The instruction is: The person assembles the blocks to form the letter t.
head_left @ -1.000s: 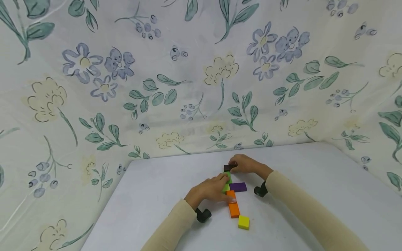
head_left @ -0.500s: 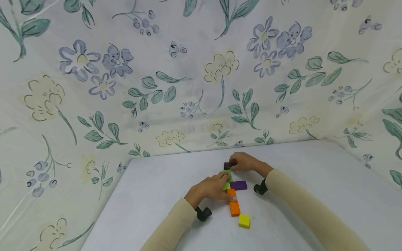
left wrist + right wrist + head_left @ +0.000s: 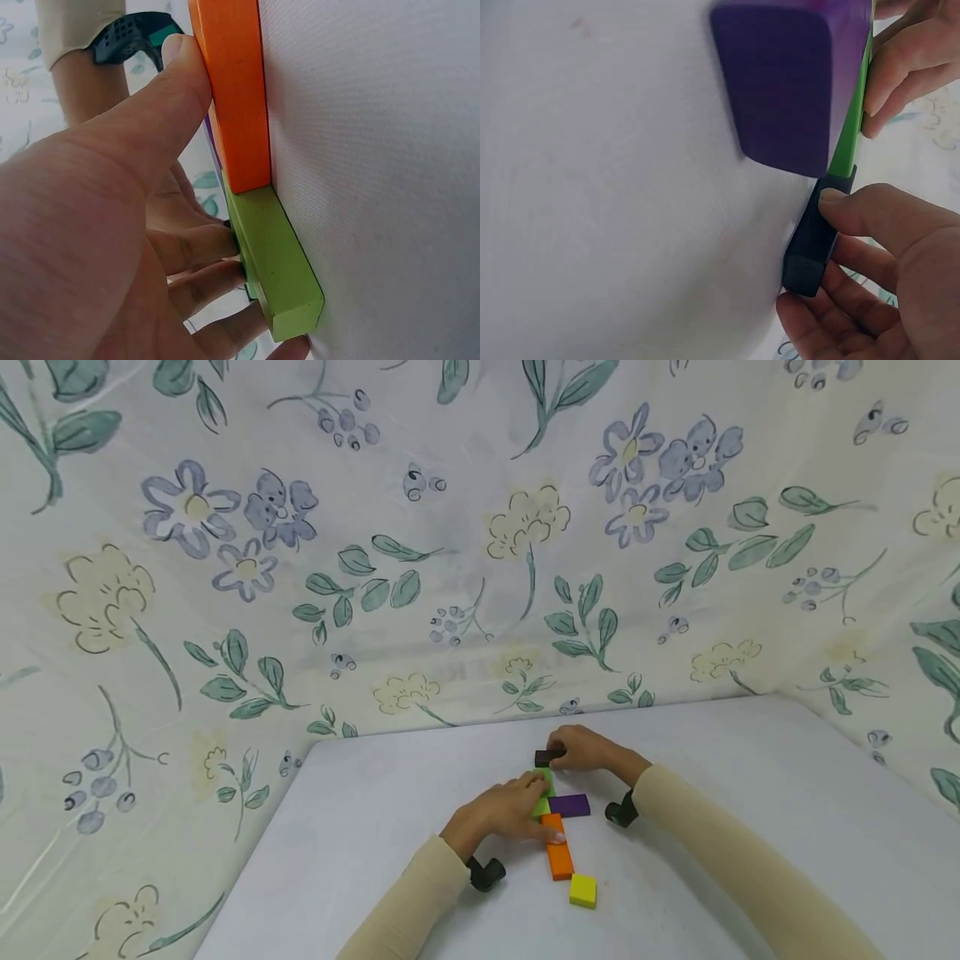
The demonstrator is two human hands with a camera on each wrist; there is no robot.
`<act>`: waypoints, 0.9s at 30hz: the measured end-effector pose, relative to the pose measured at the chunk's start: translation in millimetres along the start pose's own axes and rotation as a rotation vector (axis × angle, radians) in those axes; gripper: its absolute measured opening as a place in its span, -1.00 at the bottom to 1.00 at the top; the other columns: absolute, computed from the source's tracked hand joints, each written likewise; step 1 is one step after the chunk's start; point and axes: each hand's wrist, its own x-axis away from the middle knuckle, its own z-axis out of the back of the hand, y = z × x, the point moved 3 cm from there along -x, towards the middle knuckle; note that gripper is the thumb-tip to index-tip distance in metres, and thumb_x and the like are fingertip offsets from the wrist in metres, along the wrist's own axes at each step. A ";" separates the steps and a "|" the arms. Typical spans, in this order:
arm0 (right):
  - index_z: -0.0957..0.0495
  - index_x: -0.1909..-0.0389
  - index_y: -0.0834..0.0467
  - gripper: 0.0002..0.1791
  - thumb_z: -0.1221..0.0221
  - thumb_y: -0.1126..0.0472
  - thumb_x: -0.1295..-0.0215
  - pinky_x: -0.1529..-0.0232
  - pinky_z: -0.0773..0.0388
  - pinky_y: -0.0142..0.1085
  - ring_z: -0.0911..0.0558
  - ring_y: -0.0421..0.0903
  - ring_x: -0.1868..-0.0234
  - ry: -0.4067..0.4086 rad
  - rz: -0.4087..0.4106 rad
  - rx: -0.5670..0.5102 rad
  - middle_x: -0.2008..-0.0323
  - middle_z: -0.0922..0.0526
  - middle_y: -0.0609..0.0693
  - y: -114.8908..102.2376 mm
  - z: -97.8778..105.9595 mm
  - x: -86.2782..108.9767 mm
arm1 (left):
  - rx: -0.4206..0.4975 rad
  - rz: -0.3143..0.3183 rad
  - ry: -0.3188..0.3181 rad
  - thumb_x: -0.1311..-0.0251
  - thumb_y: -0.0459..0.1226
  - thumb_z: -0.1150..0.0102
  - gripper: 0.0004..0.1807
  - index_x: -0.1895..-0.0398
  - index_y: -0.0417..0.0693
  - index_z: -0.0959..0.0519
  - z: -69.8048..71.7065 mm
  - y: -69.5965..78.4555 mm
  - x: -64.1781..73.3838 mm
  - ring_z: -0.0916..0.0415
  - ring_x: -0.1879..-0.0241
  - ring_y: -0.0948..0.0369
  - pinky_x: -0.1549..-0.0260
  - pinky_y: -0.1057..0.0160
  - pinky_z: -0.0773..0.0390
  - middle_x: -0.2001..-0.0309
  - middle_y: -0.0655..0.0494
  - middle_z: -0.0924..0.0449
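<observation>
My left hand [image 3: 502, 814] lies over a row of coloured blocks, its thumb touching an orange block [image 3: 238, 97] and its fingers resting along a light green block [image 3: 274, 259]. Part of the green is hidden beneath those fingers. At the far end of the row, my right hand [image 3: 585, 750] pinches a black block [image 3: 810, 244] between thumb and fingers. The black block touches the end of a brighter green strip [image 3: 847, 139] in the right wrist view. A purple block [image 3: 570, 806] extends rightward from the green.
A yellow block [image 3: 582, 891] sits at the near end of the orange piece. Everything lies on a white table [image 3: 360, 827]. Behind it hangs a floral cloth [image 3: 465, 568]. Each wrist carries a black camera strap, with the left wrist camera [image 3: 487, 875] close to the tabletop.
The head view shifts slightly. Both hands keep their places on the blocks, and the blocks stay where they are.
</observation>
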 end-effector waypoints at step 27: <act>-0.67 0.08 0.19 -0.76 -0.33 0.20 -0.27 0.01 -0.62 -0.18 -0.54 -0.13 0.21 0.063 0.058 0.000 0.20 -0.67 0.00 -4.0 12.2 24.8 | -0.007 0.023 0.011 -0.10 0.35 -0.21 0.03 -0.54 0.04 -0.19 -0.3 0.5 4.3 -0.14 -0.52 0.03 -0.47 -0.09 -0.22 -0.58 0.05 -0.06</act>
